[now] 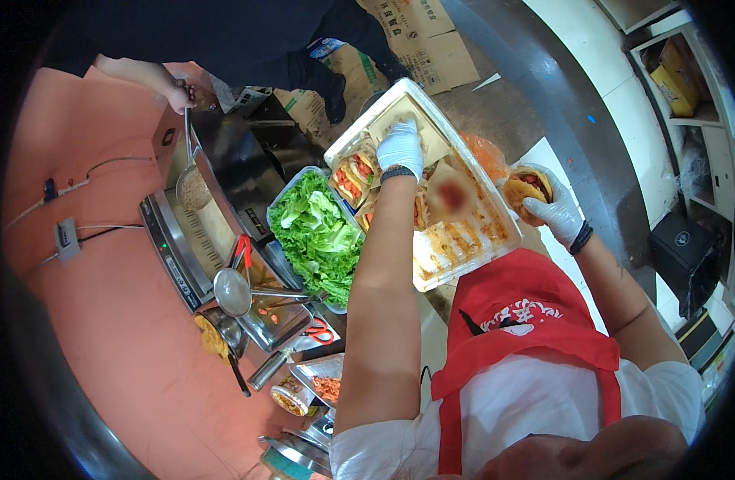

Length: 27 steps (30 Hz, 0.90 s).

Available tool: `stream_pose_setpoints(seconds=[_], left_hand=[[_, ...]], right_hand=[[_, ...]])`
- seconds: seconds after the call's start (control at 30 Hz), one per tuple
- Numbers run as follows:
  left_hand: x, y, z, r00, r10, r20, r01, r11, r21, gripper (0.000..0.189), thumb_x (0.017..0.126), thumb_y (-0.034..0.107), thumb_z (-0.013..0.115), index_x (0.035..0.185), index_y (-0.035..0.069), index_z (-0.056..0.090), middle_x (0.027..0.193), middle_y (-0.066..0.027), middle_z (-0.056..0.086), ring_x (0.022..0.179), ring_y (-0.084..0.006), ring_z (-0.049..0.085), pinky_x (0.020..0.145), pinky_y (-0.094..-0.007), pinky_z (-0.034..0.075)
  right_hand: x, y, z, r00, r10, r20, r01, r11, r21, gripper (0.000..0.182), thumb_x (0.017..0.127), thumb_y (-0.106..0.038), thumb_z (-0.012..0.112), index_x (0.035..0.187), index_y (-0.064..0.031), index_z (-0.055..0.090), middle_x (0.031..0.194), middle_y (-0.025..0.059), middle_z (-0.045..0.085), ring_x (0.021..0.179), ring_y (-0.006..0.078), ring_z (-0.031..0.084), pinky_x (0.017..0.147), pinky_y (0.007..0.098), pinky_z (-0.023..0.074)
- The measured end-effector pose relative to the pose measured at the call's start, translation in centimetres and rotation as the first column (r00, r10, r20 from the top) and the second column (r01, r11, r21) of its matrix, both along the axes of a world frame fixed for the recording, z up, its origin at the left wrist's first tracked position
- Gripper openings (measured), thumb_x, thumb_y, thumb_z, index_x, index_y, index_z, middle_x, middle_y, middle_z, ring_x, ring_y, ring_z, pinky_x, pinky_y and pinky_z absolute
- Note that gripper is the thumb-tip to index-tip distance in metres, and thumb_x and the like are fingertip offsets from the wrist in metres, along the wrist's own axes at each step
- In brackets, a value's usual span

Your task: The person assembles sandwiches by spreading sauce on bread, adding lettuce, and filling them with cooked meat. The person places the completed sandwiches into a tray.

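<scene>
My left hand (400, 150), in a thin white glove, reaches into a white foam tray (504, 201). Its fingers rest on brown paper wrappers (382, 127) at the tray's far end; whether they pinch one is hard to see. Off the tray's right side, my right hand (562, 207), gloved too, grips a round filled bun (523, 193) with reddish filling showing at its open edge. Inside the tray, paper-wrapped filled buns (352, 177) sit left of my left hand. My forearm covers part of that row. A patch over the tray's middle is blurred.
Lettuce (313, 225) fills a plastic tub left of the tray. Beyond it stand a metal cooker (181, 264), a small strainer (232, 292), red-handled scissors (320, 331) and a pan of orange-red shreds (326, 387). Another person's hand (180, 99) holds a ladle (193, 189) over the cooker.
</scene>
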<state>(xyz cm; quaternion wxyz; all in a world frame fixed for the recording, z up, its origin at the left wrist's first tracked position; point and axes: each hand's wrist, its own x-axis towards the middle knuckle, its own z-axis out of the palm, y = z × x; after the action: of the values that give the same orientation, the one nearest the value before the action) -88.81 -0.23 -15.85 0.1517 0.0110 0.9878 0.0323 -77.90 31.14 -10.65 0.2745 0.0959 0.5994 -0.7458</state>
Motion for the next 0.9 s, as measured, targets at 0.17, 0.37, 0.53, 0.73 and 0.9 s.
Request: stream_pose_setpoints(seconds=[0.17,0.37,0.53,0.73,0.9], left_hand=[[3.1,-0.9,7.0,0.957,-0.027,-0.289,0.070,0.988,0.138,0.011,0.090,0.014,0.058,0.099,0.013,0.064,0.093,-0.0155,0.066,0.085,-0.0359,0.067,0.072,-0.0471,0.053],[14.5,0.8,15.6,0.974,-0.226,0.005,0.185,0.811,0.555,0.014,0.081,0.004,0.069,0.093,0.010,0.066,0.091,-0.0113,0.067,0.087,-0.0322,0.067,0.076,-0.0389,0.054],[23.2,4.4,1.2,0.956,-0.094,0.277,-0.060,0.864,0.501,0.012,0.084,0.012,0.067,0.097,0.011,0.068,0.091,-0.0138,0.067,0.084,-0.0341,0.066,0.075,-0.0416,0.053],[28.2,7.5,-5.7,0.706,0.495,0.507,-0.653,0.176,0.737,0.012,0.089,-0.003,0.065,0.097,0.005,0.069,0.086,0.0022,0.063,0.079,-0.0085,0.057,0.072,-0.0254,0.049],[28.9,8.1,-4.3,0.720,0.540,0.437,-0.550,0.058,0.833,0.010,0.088,-0.005,0.063,0.094,0.003,0.065,0.091,0.0003,0.062,0.081,-0.0092,0.056,0.076,-0.0237,0.047]], right_hand=[[-0.2,0.4,0.2,0.992,0.050,-0.115,-0.046,0.998,0.043,0.063,0.083,-0.031,0.079,0.136,-0.0080,0.054,0.126,0.0074,0.059,0.117,0.0196,0.056,0.106,0.0339,0.0424],[-0.4,0.3,1.8,0.994,0.089,-0.057,-0.100,0.971,-0.217,0.058,0.086,-0.027,0.075,0.135,-0.0045,0.053,0.127,0.0071,0.059,0.119,0.0175,0.055,0.106,0.0334,0.0418],[1.9,-1.7,0.7,0.960,0.198,0.199,-0.081,0.875,-0.478,0.054,0.086,-0.021,0.075,0.133,-0.0052,0.054,0.127,0.0090,0.061,0.117,0.0207,0.059,0.104,0.0354,0.0474],[5.5,-3.1,-2.2,0.843,0.177,0.508,0.119,0.859,-0.497,0.058,0.088,-0.013,0.073,0.139,-0.0045,0.047,0.127,0.0124,0.062,0.114,0.0246,0.064,0.101,0.0401,0.0515],[7.9,-4.7,-5.2,0.943,0.138,0.303,-0.030,0.941,-0.336,0.055,0.087,-0.008,0.072,0.137,-0.0030,0.050,0.123,0.0108,0.063,0.112,0.0221,0.063,0.100,0.0359,0.0505]])
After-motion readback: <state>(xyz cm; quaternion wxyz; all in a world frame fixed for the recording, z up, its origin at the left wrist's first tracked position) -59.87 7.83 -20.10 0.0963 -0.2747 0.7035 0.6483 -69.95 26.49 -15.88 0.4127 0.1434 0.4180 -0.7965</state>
